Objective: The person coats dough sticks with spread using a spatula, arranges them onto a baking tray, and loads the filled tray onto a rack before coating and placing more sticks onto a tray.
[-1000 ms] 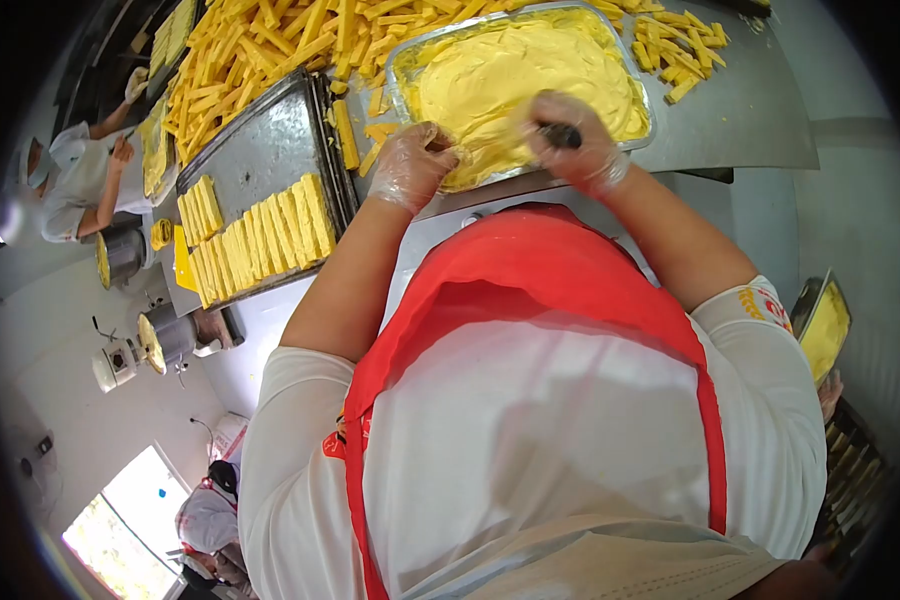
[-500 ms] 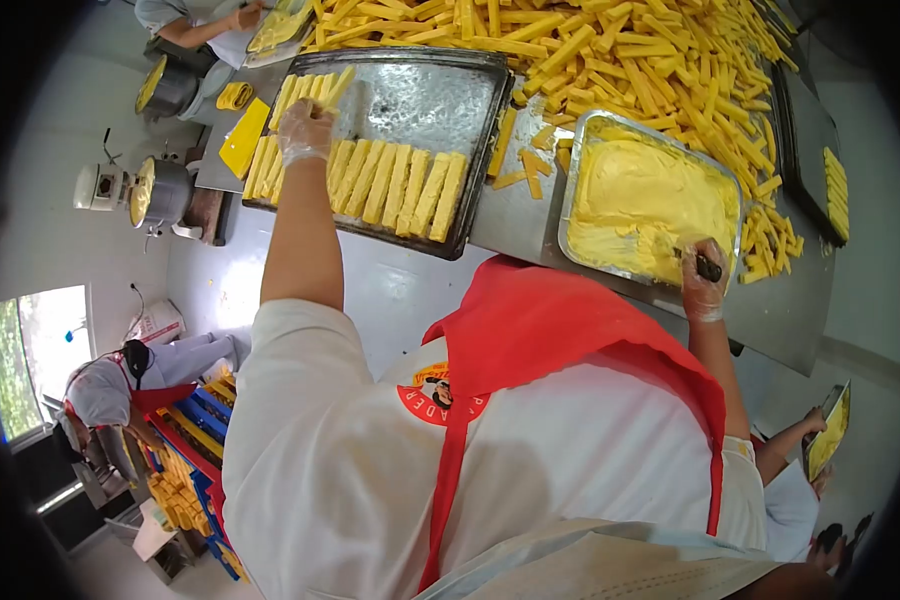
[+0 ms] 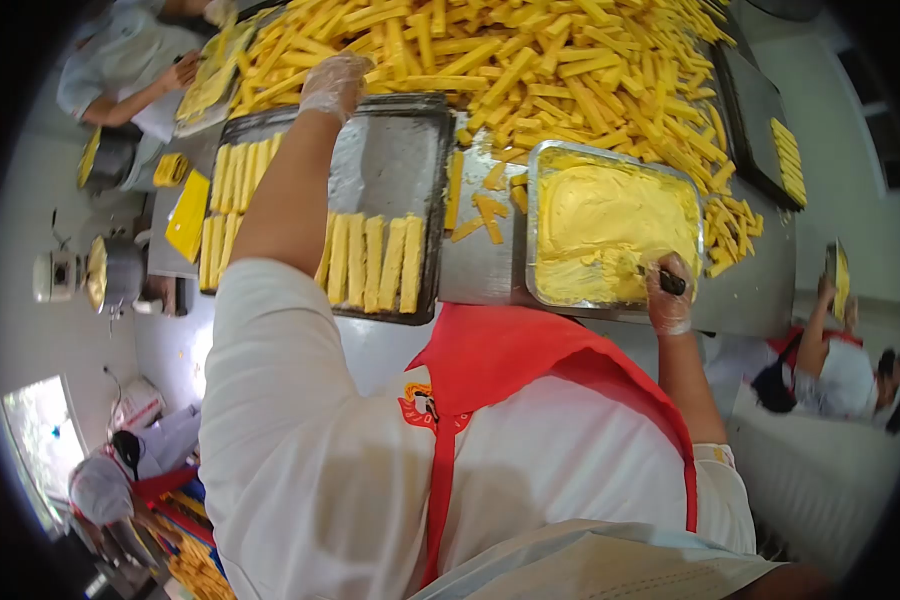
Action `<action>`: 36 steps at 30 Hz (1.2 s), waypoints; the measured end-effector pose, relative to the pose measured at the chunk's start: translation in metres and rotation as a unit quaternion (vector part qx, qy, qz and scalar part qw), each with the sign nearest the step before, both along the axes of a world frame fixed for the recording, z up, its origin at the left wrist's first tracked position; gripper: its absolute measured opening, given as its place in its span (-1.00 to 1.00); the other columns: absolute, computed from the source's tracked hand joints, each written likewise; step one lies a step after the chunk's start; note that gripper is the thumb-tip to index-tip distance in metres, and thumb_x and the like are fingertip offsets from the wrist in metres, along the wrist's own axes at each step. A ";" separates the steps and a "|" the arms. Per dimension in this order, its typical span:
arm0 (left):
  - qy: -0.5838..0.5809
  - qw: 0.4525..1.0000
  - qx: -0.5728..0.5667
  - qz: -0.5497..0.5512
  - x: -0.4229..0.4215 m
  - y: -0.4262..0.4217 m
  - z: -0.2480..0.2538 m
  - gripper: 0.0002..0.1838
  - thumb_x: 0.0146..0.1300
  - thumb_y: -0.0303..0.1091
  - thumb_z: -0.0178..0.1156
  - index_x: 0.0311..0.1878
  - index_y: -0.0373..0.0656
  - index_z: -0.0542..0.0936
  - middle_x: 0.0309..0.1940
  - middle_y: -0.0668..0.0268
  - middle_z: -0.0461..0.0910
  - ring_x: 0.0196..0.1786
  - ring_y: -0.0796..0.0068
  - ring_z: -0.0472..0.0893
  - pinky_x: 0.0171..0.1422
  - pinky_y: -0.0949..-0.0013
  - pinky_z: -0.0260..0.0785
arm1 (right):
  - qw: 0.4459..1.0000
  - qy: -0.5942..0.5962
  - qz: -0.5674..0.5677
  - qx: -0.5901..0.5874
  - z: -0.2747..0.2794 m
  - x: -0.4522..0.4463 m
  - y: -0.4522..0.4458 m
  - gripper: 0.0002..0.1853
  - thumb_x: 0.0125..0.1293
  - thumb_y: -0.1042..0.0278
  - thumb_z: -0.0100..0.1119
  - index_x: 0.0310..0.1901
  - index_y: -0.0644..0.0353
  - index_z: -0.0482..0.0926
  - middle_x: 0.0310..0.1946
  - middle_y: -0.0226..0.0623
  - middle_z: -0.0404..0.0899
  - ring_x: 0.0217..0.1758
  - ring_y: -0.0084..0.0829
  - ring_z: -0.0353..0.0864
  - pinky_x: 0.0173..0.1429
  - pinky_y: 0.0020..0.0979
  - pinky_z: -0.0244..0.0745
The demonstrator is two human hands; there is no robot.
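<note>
My left hand (image 3: 337,85), in a clear plastic glove, is at the near edge of a heap of yellow sticks (image 3: 450,60), just past the dark baking tray (image 3: 395,150). Its fingertips are hidden, so I cannot tell whether it grips a stick. Coated yellow sticks (image 3: 370,262) lie in two rows in that tray, partly covered by my forearm. My right hand (image 3: 673,290), also gloved, is closed around a black-handled tool (image 3: 673,283) at the near right corner of a metal pan (image 3: 533,230). Pale yellow cream (image 3: 610,215) fills the pan; the tool's working end is mostly hidden.
Loose stick pieces (image 3: 490,212) lie between tray and pan. Another dark tray (image 3: 755,130) holds a row of sticks at the right. A co-worker (image 3: 135,75) works at the upper left, another person (image 3: 835,370) holds a tray at the right. A mixer (image 3: 60,275) stands left.
My left hand has moved from the sticks in the tray out to the heap. The right hand stays at the pan with the tool. The whole view has shifted.
</note>
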State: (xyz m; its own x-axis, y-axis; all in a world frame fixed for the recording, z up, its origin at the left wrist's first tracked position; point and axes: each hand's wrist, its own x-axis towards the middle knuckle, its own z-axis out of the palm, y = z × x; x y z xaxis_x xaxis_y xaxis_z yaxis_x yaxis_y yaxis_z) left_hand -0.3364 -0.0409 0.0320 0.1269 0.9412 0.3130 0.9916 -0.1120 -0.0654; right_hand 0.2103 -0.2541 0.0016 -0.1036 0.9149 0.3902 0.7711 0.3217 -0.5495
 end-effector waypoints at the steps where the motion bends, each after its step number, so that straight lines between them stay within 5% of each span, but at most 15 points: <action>1: 0.046 0.997 -0.051 -0.042 0.011 0.024 -0.007 -0.72 0.23 -0.38 0.13 -0.01 0.04 0.66 -0.02 0.18 0.65 0.09 0.10 0.62 0.16 0.14 0.48 | 1.000 -0.006 -0.016 0.000 0.000 0.000 0.000 -0.83 0.12 0.60 0.20 -0.42 0.20 0.37 -0.51 -0.17 0.35 -0.44 -0.10 0.38 -0.30 -0.19 0.33; 3: 0.067 0.993 -0.074 -0.065 0.021 0.054 -0.019 -0.68 0.17 -0.43 0.15 0.01 -0.02 0.67 -0.02 0.10 0.65 0.08 0.07 0.63 0.14 0.12 0.49 | 0.999 -0.042 -0.010 0.012 0.000 -0.002 0.000 -0.81 0.11 0.60 0.20 -0.44 0.19 0.34 -0.51 -0.15 0.36 -0.43 -0.07 0.39 -0.30 -0.17 0.33; 5: 0.088 0.972 -0.205 0.077 0.033 0.065 -0.023 -0.70 0.18 -0.44 0.12 -0.04 -0.09 0.70 -0.02 0.04 0.66 0.08 0.07 0.65 0.13 0.11 0.51 | 0.998 -0.045 -0.038 0.007 0.002 -0.005 -0.003 -0.79 0.12 0.58 0.20 -0.45 0.19 0.32 -0.50 -0.13 0.35 -0.42 -0.08 0.39 -0.29 -0.18 0.33; 8: 0.131 0.972 -0.196 0.002 0.015 0.082 -0.034 -0.71 0.19 -0.44 0.11 -0.03 -0.18 0.67 -0.04 0.02 0.66 0.05 0.04 0.65 0.11 0.09 0.51 | 0.998 0.024 -0.035 -0.038 0.001 0.003 -0.006 -0.81 0.12 0.57 0.21 -0.45 0.18 0.35 -0.50 -0.13 0.36 -0.41 -0.09 0.39 -0.28 -0.21 0.32; 13: -0.015 0.979 -0.070 -0.190 0.049 0.009 0.076 -0.74 0.26 -0.35 0.16 -0.02 -0.20 0.62 -0.05 0.09 0.62 0.06 0.04 0.60 0.15 0.13 0.44 | 0.992 0.087 -0.043 -0.080 0.017 0.002 -0.008 -0.83 0.10 0.56 0.23 -0.45 0.18 0.39 -0.49 -0.14 0.38 -0.40 -0.08 0.40 -0.28 -0.22 0.33; 17: -0.110 0.945 -0.134 -0.276 0.120 -0.086 0.130 -0.75 0.23 -0.45 0.25 -0.02 -0.19 0.63 -0.13 0.12 0.61 -0.04 0.13 0.63 0.07 0.23 0.50 | 0.990 0.077 0.115 0.011 0.040 -0.030 -0.003 -0.84 0.09 0.52 0.25 -0.42 0.19 0.41 -0.48 -0.15 0.39 -0.38 -0.06 0.42 -0.28 -0.16 0.34; 18: -0.118 0.940 -0.112 -0.301 0.136 -0.106 0.126 -0.76 0.22 -0.48 0.26 -0.03 -0.20 0.63 -0.12 0.14 0.61 -0.06 0.17 0.63 0.04 0.26 0.51 | 0.986 0.076 0.149 0.027 0.040 -0.038 -0.005 -0.83 0.08 0.51 0.26 -0.40 0.19 0.42 -0.48 -0.15 0.40 -0.38 -0.05 0.43 -0.28 -0.14 0.35; 20: -0.203 0.920 -0.131 -0.308 0.171 -0.143 0.106 -0.75 0.19 -0.54 0.27 -0.04 -0.20 0.63 -0.11 0.17 0.61 -0.08 0.22 0.64 0.00 0.30 0.54 | 0.949 0.185 0.224 -0.122 0.032 -0.047 -0.009 -0.85 0.09 0.51 0.25 -0.38 0.17 0.44 -0.44 -0.15 0.42 -0.34 -0.05 0.47 -0.25 -0.17 0.40; 23: -0.280 0.905 -0.195 -0.255 0.225 -0.185 0.057 -0.72 0.16 -0.54 0.29 -0.03 -0.21 0.62 -0.12 0.17 0.60 -0.11 0.25 0.63 -0.01 0.31 0.53 | 0.958 0.111 0.262 -0.042 0.009 -0.018 0.002 -0.89 0.13 0.53 0.21 -0.35 0.17 0.46 -0.41 -0.16 0.45 -0.30 -0.10 0.50 -0.19 -0.24 0.45; 27: -0.310 0.898 -0.203 -0.238 0.273 -0.205 -0.007 -0.66 0.12 -0.44 0.30 0.01 -0.19 0.60 -0.20 0.15 0.57 -0.21 0.13 0.59 -0.06 0.17 0.48 | 0.995 -0.030 0.066 -0.062 0.034 0.053 0.019 -0.86 0.17 0.51 0.21 -0.22 0.16 0.55 -0.29 -0.13 0.58 -0.27 -0.14 0.61 -0.13 -0.31 0.54; 30: -0.372 0.883 -0.221 -0.183 0.293 -0.210 -0.033 -0.63 0.09 -0.44 0.29 0.01 -0.21 0.58 -0.22 0.13 0.59 -0.20 0.13 0.60 -0.02 0.18 0.48 | 0.997 0.007 0.077 -0.016 0.044 0.046 0.011 -0.88 0.17 0.52 0.23 -0.25 0.17 0.52 -0.35 -0.21 0.54 -0.29 -0.26 0.59 -0.17 -0.35 0.50; 33: -0.426 0.860 -0.247 -0.135 0.312 -0.216 -0.026 -0.62 0.05 -0.43 0.30 -0.01 -0.23 0.57 -0.25 0.10 0.62 -0.16 0.14 0.63 0.00 0.23 0.48 | 0.899 0.372 0.211 -0.093 0.038 0.006 -0.014 -0.90 0.25 0.50 0.24 -0.26 0.19 0.50 -0.37 -0.47 0.41 -0.26 -0.59 0.46 -0.14 -0.50 0.45; 36: -0.383 0.878 -0.248 -0.145 0.317 -0.221 -0.022 -0.69 0.07 -0.46 0.27 -0.06 -0.24 0.59 -0.29 0.14 0.61 -0.19 0.24 0.64 -0.04 0.28 0.49 | 0.957 0.218 0.162 -0.103 0.010 0.029 0.003 -0.91 0.29 0.52 0.22 -0.30 0.21 0.48 -0.39 -0.43 0.44 -0.31 -0.56 0.42 -0.19 -0.48 0.41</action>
State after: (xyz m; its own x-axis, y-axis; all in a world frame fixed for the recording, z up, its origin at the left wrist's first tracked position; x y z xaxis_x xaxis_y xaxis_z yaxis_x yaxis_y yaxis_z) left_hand -0.0191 -0.2624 0.0104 0.3146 0.9488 -0.0286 0.6478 -0.1926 0.7370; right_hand 0.2391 -0.2513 0.0113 -0.2628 0.9248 0.2751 0.3322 0.3545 -0.8741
